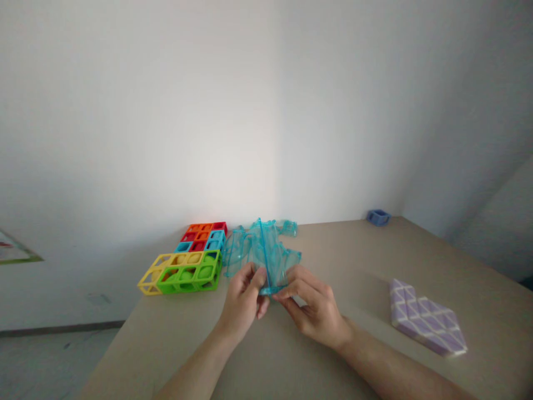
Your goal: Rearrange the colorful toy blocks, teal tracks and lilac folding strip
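A clear blue plastic piece (266,250) with a long straight edge stands between my hands at the middle of the table. My left hand (245,297) pinches its near left corner between thumb and fingers. On the other side, my right hand (312,303) grips the near right end of the same piece with thumb and fingertips. More clear blue plastic pieces (237,248) lie just behind and beside it; where one ends and another begins is hard to tell.
Colourful cube frames (189,275) in red, orange, blue, yellow and green lie left on the table (333,255). A purple patterned block (427,319) rests at the right, a small blue frame (378,217) at the back right. A white wall (250,111) rises behind.
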`<state>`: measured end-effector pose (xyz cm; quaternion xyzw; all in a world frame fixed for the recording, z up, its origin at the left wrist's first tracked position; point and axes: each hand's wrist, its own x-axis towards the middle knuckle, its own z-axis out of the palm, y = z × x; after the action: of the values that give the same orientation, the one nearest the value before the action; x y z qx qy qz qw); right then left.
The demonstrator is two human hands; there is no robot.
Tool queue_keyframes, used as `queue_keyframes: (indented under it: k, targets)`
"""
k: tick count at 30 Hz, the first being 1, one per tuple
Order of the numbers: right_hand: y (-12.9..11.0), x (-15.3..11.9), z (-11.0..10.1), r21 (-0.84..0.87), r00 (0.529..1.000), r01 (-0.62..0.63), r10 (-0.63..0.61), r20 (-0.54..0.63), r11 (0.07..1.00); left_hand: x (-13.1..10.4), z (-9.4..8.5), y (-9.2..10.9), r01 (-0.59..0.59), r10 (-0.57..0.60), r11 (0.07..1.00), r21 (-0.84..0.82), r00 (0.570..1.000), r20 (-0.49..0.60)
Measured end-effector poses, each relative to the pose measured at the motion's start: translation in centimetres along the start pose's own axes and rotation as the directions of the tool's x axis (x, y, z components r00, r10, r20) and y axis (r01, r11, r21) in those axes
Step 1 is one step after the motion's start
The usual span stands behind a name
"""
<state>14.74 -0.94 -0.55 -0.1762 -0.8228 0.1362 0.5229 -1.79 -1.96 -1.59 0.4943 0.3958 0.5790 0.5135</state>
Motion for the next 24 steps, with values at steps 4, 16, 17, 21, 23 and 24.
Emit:
queue_keyframes:
  k: [4, 16, 17, 21, 23, 24]
  targets:
    - [-0.1, -0.4, 0.2, 0.002, 0.999, 0.009, -0.009, -0.048, 1.0, 1.4, -2.3, 0.7, -0.07, 0.087, 0.993, 0.099, 0.98, -0.181]
    - [5.5, 3.6, 2.2, -0.324, 0.984, -0.175, 0.174, -0.032, 0.93, 3.2, -4.9, 0.5, 0.08, -0.005, 0.968, 0.239, 0.954, -0.298]
    - [6.2, 4.2, 2.5, -0.338, 0.98, -0.197, 0.194, -0.043, 0.92, 3.3, -5.0, 0.5, 0.086, -0.008, 0.966, 0.244, 0.953, -0.304]
    - [8.2, 6.1, 4.0, -0.38, 0.961, -0.273, 0.268, -0.067, 0.884, 3.4, -5.1, 0.8, 0.133, -0.054, 0.961, 0.243, 0.951, -0.306]
    - [8.7, 6.4, 4.5, -0.394, 0.956, -0.281, 0.291, -0.036, 0.875, 3.4, -5.0, 1.1, 0.162, -0.091, 0.96, 0.229, 0.952, -0.292]
    - [8.9, 6.4, 4.7, -0.4, 0.955, -0.277, 0.297, -0.011, 0.874, 3.3, -4.9, 1.2, 0.173, -0.106, 0.959, 0.224, 0.953, -0.284]
